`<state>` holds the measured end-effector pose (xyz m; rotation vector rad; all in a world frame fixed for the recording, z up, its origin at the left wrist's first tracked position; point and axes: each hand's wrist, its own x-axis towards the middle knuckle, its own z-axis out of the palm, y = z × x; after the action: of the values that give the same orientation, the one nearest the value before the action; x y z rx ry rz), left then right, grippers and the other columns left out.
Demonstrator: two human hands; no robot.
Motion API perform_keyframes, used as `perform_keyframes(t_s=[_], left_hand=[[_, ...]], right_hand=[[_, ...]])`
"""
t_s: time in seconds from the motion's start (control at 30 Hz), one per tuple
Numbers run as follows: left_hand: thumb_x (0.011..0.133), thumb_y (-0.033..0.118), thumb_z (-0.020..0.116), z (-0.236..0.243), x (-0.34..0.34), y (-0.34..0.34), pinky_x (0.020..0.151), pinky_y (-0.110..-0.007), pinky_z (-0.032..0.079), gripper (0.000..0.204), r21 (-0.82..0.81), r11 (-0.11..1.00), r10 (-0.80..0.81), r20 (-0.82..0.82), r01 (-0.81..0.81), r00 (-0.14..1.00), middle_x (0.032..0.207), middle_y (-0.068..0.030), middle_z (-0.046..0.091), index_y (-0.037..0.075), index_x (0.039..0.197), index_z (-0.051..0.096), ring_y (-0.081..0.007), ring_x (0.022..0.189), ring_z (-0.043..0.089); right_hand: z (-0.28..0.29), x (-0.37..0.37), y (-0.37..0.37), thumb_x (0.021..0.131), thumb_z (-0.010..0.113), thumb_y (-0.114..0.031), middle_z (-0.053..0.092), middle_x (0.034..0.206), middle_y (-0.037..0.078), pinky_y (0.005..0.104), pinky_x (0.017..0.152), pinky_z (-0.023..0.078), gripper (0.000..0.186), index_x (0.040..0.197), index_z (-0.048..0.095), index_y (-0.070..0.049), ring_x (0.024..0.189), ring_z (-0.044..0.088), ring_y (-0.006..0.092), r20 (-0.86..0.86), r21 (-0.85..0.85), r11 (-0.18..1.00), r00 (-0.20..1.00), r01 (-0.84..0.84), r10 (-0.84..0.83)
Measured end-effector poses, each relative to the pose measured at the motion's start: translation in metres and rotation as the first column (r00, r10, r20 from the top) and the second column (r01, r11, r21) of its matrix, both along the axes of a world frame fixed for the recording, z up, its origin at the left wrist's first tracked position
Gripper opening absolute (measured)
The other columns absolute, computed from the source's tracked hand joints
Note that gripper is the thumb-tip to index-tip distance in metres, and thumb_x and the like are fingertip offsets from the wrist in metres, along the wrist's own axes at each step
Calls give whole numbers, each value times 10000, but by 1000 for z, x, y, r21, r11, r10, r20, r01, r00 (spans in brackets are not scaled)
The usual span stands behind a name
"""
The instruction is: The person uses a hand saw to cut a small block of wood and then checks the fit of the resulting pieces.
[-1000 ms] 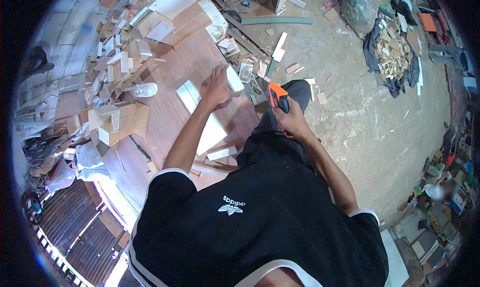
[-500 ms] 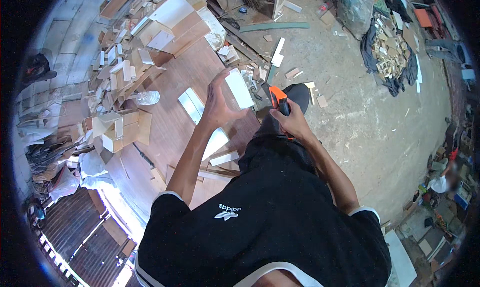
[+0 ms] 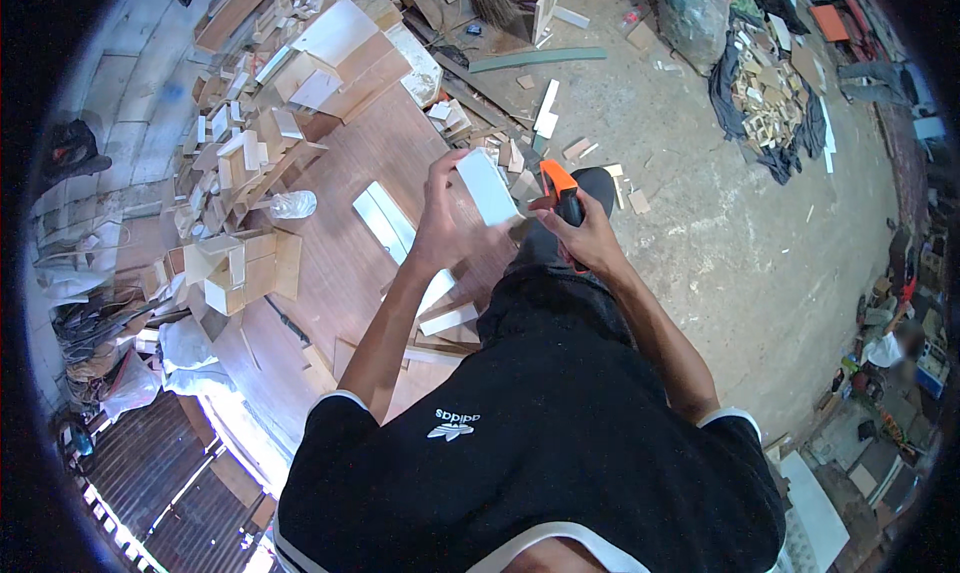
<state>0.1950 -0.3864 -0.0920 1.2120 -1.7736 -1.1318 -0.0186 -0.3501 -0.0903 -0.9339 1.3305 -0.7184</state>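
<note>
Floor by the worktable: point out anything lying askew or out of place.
Offcuts lie scattered over the concrete floor at all angles. The left hand holds a white board; the right hand grips an orange-black tool.

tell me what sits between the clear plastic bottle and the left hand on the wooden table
In the head view, a long white board lies flat between the clear plastic bottle and left hand.

This is a rough woodworking workshop. Left of the hands, a brown wooden table [image 3: 330, 273] carries white boards [image 3: 385, 223] and heaps of sawn wood blocks [image 3: 245, 153], with small plywood boxes [image 3: 245, 268] beside them. Beyond and right of the hands, a dusty concrete floor [image 3: 740, 263] is strewn with offcuts [image 3: 545, 108] and a pile of scrap wood [image 3: 770, 98].
</note>
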Motion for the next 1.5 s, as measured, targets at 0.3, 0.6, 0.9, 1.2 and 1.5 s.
perform_keyframes(t_s=[0.3, 0.6, 0.9, 1.2, 1.5], left_hand=[[844, 721, 208, -28, 25, -11, 765, -354, 466, 840, 765, 454, 194, -585, 456, 787, 1075, -146, 619, 13, 1211, 472, -265, 908, 624], [758, 818, 112, -10, 2, -4, 612, -422, 567, 1008, 833, 309, 93, -508, 460, 856, 972, -236, 624, -5, 1278, 373, -345, 773, 662], [825, 743, 174, -23, -4, 3, 518, -353, 573, 878, 822, 430, -37, -397, 373, 917, 845, -208, 642, -16, 1170, 446, -298, 655, 669], [887, 640, 319, -28, -14, 8, 510, -304, 564, 745, 776, 574, -119, -237, 262, 964, 792, -147, 625, -64, 983, 545, -196, 644, 650], [896, 612, 322, -45, -4, 9, 626, -388, 575, 716, 735, 528, 65, -535, 425, 843, 894, -143, 637, -39, 1134, 501, -236, 737, 661]], right_hand=[[6, 8, 5, 803, 689, -137, 626, 862, 36, 248, 706, 441, 282, 1035, 589, -11, 761, 541, 99, -17, -192, 981, 1000, 9, -12], [1, 13, 5, 747, 739, -169, 617, 836, 31, 233, 614, 441, 342, 989, 572, 6, 679, 524, 74, -49, -70, 997, 999, -21, 17], [-9, 22, 12, 696, 789, -204, 601, 793, 19, 247, 605, 430, 391, 941, 557, -5, 675, 511, 85, -178, -146, 989, 982, 38, -64], [-12, 22, 11, 705, 761, -129, 614, 773, 54, 265, 647, 458, 332, 914, 537, -2, 706, 559, 123, -211, -297, 941, 950, 161, -230], [-19, 0, -3, 726, 670, -58, 646, 789, 84, 278, 674, 471, 213, 884, 546, 15, 699, 577, 125, -94, -143, 958, 960, 248, -262]])
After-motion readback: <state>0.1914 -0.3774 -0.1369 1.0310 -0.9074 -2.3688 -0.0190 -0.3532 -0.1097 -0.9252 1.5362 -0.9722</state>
